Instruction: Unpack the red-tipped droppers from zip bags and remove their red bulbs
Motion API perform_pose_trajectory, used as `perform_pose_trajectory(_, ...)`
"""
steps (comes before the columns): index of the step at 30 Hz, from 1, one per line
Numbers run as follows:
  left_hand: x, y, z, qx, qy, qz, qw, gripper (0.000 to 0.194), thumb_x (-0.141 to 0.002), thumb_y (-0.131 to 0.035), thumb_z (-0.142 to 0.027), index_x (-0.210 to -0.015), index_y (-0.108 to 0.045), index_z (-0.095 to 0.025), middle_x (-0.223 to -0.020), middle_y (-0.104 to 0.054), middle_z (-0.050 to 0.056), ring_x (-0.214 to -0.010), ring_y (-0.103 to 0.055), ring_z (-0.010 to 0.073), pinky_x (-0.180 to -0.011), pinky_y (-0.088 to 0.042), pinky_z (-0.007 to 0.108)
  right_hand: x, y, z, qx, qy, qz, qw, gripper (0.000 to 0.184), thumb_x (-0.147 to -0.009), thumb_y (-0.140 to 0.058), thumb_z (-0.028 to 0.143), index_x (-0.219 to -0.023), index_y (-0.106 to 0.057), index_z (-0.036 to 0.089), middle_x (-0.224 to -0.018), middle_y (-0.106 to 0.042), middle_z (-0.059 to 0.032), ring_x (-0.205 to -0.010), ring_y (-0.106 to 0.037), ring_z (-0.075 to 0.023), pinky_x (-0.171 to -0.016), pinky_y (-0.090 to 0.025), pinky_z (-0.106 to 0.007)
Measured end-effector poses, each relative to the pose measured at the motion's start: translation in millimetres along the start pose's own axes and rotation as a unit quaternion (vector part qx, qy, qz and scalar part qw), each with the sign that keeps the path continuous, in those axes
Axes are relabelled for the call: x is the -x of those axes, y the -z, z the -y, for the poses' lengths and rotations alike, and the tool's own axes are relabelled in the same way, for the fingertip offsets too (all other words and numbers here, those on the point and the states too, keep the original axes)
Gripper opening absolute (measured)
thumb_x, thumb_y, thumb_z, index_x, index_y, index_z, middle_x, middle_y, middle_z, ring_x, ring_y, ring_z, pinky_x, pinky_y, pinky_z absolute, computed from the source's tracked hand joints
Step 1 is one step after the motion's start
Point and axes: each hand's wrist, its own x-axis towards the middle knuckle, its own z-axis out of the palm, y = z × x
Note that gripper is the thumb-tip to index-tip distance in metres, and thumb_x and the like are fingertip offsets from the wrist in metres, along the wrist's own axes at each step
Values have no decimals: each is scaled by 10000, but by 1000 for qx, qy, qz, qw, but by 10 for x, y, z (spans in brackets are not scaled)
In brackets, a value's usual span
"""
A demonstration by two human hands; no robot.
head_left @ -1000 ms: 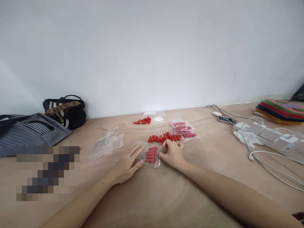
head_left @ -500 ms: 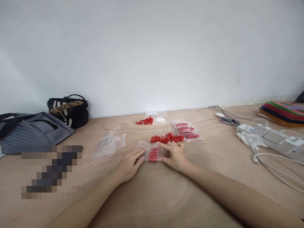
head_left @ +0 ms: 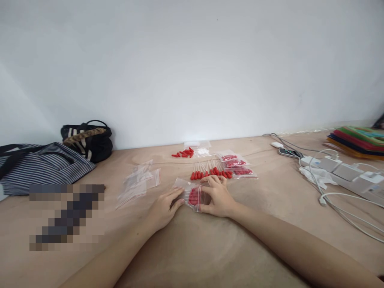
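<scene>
A small clear zip bag (head_left: 191,193) filled with red-tipped pieces lies on the tan table (head_left: 192,248) between my hands. My left hand (head_left: 164,209) rests flat on the bag's left end, fingers stretched out. My right hand (head_left: 216,197) curls its fingers and thumb around the bag's right edge with the red zip strip. Just beyond lies a row of loose red-tipped sticks (head_left: 210,173). Filled bags (head_left: 237,165) are stacked to their right.
Empty zip bags (head_left: 138,182) lie to the left, loose red caps (head_left: 183,153) near the wall. Striped bags (head_left: 45,165) and a black bag (head_left: 87,140) sit far left. A power strip with chargers and cables (head_left: 345,176), a phone (head_left: 288,152) and coloured sheets (head_left: 358,140) are on the right.
My right hand has slid from pressing flat on the bag's right end to pinching its edge nearer me. The left hand has stayed on the bag.
</scene>
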Motion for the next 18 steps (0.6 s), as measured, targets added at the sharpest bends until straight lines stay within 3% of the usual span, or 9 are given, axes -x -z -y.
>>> perform_pose_trajectory(4, 9, 7, -13, -4, -13, -30, 999, 340, -817, -452, -388, -1061, -593, -198, -1088, -624, 55, -1025, -555, 204, -899, -429, 364, 16, -3, 0, 21, 11, -21, 1000, 315, -691, -575, 449, -867, -580, 187, -1092, -525, -66, -1020, -404, -220, -885, -189, -424)
perform_pose_trajectory(9, 3, 13, -18, 6, -38, -49, 998, 292, -805, -487, -367, -1018, -613, -212, -998, -655, 42, -928, -592, 190, -838, -460, 338, 5, -15, -13, 26, 11, -14, 1000, 343, -670, -589, 501, -826, -576, 196, -1064, -539, -62, -993, -406, -223, -869, -190, -426)
perform_pose_trajectory(18, 4, 24, 6, 1, -34, -45, 998, 289, -792, -508, -372, -999, -637, -217, -1002, -659, 30, -938, -594, 181, -846, -460, 311, 7, 75, -125, 27, 41, -17, 999, 261, -618, -617, 426, -731, -597, 192, -986, -550, -40, -949, -422, -213, -889, -163, -437)
